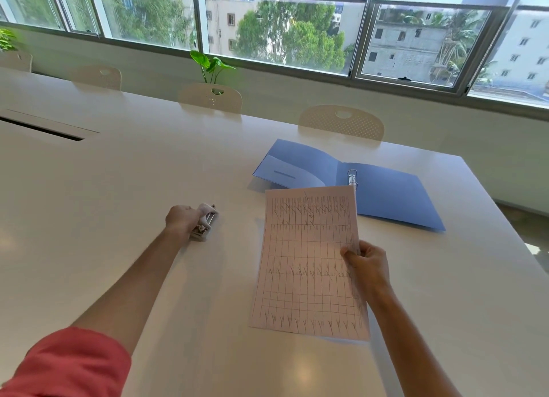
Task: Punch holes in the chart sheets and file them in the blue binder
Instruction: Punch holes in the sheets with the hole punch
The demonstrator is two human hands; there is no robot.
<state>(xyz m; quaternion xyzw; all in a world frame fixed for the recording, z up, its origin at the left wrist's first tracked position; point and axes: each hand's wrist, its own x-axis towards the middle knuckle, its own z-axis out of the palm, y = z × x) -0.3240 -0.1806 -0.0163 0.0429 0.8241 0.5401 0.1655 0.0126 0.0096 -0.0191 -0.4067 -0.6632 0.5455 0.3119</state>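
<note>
The head view looks down at a wide white bench [148,173] by a row of windows. The right hand [367,266] is closed on the right edge of the chart sheets [306,263], with the thumb on top and the other fingers hidden behind the paper. The sheets are lifted off the bench and tilted, and a shadow lies under their near edge. Their long side runs from near the person to far away. The grid faces up.

The left hand [182,221] is wrapped around the hole punch [205,222], which sits on the bench. The punch is a small pale thing with shiny metal parts. Its long side runs near to far too, much like the sheets. I cannot tell which side of it has the slot.

The punch lies to the left of the sheets, well apart, with bare bench between them. So the left edge of the sheets is the edge closest to the punch. I think the sheets must slide left, or the punch must slide right, before any holes get made.

The blue binder [386,194] lies open and flat on the far right of the bench, just behind the top of the sheets. Its metal rings [352,178] stand in the middle fold and look shut. The right hand is nearer to the binder, and the left hand is the one on the punch.
</note>
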